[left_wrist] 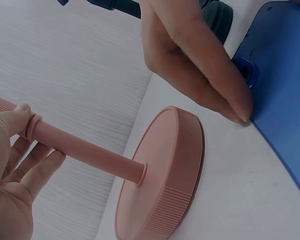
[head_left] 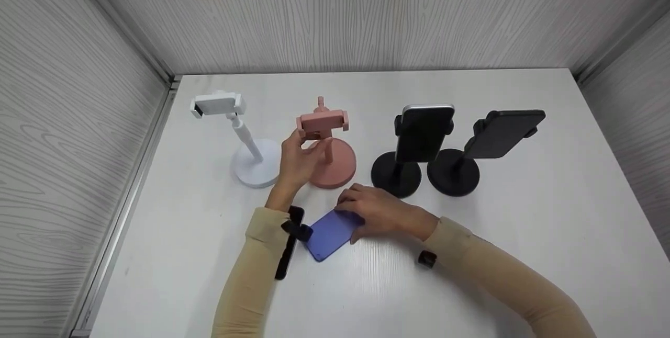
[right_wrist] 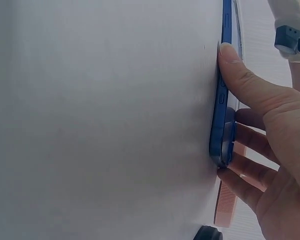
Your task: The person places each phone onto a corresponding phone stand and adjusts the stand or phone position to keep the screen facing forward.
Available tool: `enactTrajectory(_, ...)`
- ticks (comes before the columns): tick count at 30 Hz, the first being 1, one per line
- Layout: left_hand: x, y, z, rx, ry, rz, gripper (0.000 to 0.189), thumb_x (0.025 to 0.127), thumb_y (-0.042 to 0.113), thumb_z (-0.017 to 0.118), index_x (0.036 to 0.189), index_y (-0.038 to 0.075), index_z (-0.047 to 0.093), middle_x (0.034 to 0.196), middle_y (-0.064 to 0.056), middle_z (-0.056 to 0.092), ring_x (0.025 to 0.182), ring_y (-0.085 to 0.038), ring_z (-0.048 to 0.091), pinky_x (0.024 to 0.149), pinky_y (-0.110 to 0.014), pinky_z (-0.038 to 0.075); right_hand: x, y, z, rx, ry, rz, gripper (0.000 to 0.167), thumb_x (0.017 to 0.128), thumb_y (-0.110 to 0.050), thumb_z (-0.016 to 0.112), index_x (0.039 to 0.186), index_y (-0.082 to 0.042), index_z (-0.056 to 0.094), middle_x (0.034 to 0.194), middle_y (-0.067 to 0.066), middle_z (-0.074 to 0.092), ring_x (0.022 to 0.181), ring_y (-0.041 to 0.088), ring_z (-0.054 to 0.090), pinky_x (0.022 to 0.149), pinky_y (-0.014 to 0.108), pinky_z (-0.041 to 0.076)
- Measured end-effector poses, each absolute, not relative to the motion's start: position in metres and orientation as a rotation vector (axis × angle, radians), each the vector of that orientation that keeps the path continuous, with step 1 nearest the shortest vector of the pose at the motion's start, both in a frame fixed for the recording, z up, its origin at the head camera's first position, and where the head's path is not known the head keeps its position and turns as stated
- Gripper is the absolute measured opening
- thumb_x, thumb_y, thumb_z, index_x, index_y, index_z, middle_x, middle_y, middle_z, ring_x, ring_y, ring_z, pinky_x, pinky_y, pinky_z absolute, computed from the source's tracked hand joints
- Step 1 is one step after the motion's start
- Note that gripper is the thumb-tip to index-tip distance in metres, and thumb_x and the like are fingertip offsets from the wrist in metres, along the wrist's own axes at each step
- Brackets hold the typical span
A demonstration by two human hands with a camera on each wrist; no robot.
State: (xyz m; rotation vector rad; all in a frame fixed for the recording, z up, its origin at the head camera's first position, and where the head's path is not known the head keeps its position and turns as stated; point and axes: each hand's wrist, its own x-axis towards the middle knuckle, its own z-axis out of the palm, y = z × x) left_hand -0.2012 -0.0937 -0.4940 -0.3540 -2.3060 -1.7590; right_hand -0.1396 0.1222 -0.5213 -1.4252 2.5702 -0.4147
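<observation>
Toward the worktop's back left stood the white phone stand, its clamp empty. Just right of it, your left hand curled its fingers round the neck of the pink phone stand, below the empty clamp. Nearer the front edge, your right hand pinched the blue phone, thumb on one side edge and fingers on the other, while it lay flat on the worktop. Two black stands further right each carried a phone. The likely slip: that edge pinch was shallow, so the phone could drop as it lifted. Tugging the neck could also tip the pink base.
</observation>
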Motion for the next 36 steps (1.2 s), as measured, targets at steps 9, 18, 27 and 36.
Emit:
enactTrajectory(9, -0.199, -0.092, -0.493, -0.349, -2.323, -1.747, 0.040, 0.097, 0.009, 0.076, 0.133, -0.002, 0.062, 0.125, -0.021, 0.074, 0.119, -0.036, 0.071, 0.109, -0.060, 0.057, -0.137, 0.130, -0.522, -1.441, 2.566, -0.394, 0.073, 0.076, -0.052, 0.093, 0.134, -0.013, 0.071, 0.132, 0.003, 0.069, 0.116, 0.023, 0.063, 0.099, 0.037, 0.061)
enactTrajectory(18, -0.196, -0.090, -0.494, -0.385, -2.320, -1.716, 0.039, 0.097, 0.011, 0.076, 0.131, -0.003, 0.063, 0.125, -0.020, 0.074, 0.118, -0.036, 0.071, 0.111, -0.056, 0.056, -0.131, 0.137, -0.518, -1.382, 2.548, -0.413, 0.072, 0.076, -0.050, 0.093, 0.134, -0.013, 0.071, 0.133, 0.003, 0.068, 0.119, 0.022, 0.062, 0.103, 0.039, 0.059)
enactTrajectory(27, -0.193, -0.089, -0.496, -0.424, -2.305, -1.675, 0.037, 0.096, 0.013, 0.078, 0.128, -0.003, 0.065, 0.123, -0.019, 0.076, 0.111, -0.034, 0.073, 0.108, -0.051, 0.058, -0.129, 0.142, -0.519, -1.354, 2.542, -0.412, 0.073, 0.076, -0.051, 0.093, 0.135, -0.014, 0.071, 0.133, 0.002, 0.067, 0.120, 0.021, 0.061, 0.102, 0.038, 0.059)
enactTrajectory(36, -0.189, -0.088, -0.496, -0.414, -2.324, -1.696, 0.041, 0.097, 0.015, 0.077, 0.133, 0.000, 0.065, 0.126, -0.017, 0.075, 0.112, -0.033, 0.072, 0.109, -0.054, 0.057, -0.128, 0.141, -0.518, -1.329, 2.532, -0.357, 0.079, 0.075, -0.051, 0.094, 0.141, -0.014, 0.067, 0.135, 0.004, 0.066, 0.119, 0.022, 0.060, 0.102, 0.039, 0.059)
